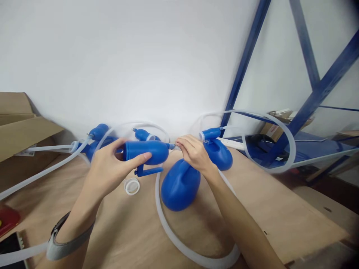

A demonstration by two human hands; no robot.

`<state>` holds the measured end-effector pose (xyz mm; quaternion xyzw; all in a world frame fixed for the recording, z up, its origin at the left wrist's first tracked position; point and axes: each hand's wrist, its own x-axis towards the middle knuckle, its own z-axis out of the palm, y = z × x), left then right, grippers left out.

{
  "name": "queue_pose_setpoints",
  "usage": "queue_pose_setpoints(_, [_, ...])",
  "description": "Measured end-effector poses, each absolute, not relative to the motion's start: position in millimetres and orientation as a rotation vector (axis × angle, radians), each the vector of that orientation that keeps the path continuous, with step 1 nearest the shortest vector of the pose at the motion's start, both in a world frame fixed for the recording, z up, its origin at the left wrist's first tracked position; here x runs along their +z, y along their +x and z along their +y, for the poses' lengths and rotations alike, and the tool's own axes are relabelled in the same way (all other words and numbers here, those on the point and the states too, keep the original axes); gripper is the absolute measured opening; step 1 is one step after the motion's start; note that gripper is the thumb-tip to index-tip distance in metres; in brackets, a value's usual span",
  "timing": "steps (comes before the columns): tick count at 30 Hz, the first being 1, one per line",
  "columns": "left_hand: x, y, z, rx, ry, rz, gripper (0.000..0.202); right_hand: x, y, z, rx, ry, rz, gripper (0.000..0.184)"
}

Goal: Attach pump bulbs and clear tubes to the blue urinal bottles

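Apparently mid-join: L hand (112, 168) holds blue bottle (153, 151), R hand (195, 153) pinches hose end (176, 147) at nozzle (170, 146), seating unclear; white cap (131, 186) loose on tbl (126, 228).

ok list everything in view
wooden tabletop: one, tan, below
handled plastic cylinder: one, blue, held
rounded plastic containers: at least two, blue, tabletop
small plastic cylinders: three, blue, rear
plastic hoses: several, whitish, throughout
round plastic ring: one, white, tabletop
metal rack: one, blue, right
cardboard boxes: several, brown, left, rack
wall: one, white, behind
unclear items: two, red, dark, lower left
wristband: one, grey, left wrist
left hand: one, around handled cylinder
right hand: one, cylinder's tip
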<state>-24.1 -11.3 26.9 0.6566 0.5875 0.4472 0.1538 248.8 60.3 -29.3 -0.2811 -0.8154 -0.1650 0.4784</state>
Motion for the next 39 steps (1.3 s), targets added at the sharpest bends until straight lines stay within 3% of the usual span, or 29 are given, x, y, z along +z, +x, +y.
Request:
queue_pose_setpoints(3, [27,-27,-9,1.276,1.841,1.711,0.063,-20,253,50,0.052,-0.726,-2.098,0.018])
queue_pose_setpoints(5, [26,-28,-8,1.316,1.851,1.701,0.059,-14,251,41,0.282,-0.782,-2.124,0.041])
queue_pose_setpoints(7, [26,-27,-9,1.351,1.852,1.643,0.055,-10,245,33,0.360,-0.836,-2.132,0.070])
queue_pose_setpoints(8, [26,-25,-10,1.365,1.847,1.601,0.054,-9,242,30,0.354,-0.850,-2.135,0.075])
queue_pose_setpoints(17, [29,-20,-12,1.281,1.769,1.379,0.048,-13,234,33,0.232,-0.958,-2.107,0.038])
queue_pose_setpoints(20, [27,-20,-13,1.281,1.788,1.361,0.041,-17,233,34,0.105,-0.978,-2.132,0.039])
queue_pose_setpoints(24, [24,-16,-23,1.360,1.903,1.441,0.048,-27,234,44,-0.029,-0.983,-2.133,0.043])
queue_pose_setpoints(28, [18,-8,-30,1.414,2.156,1.555,0.061,-39,237,59,-0.165,-1.100,-2.152,0.054])
queue_pose_setpoints(32, [12,-4,-30,1.391,2.271,1.533,0.062,-45,240,65,-0.307,-1.219,-2.178,0.069])
queue_pose_setpoints(39, [13,-3,-29,1.392,2.201,1.528,0.061,-37,232,56,-0.251,-1.273,-2.191,0.079])
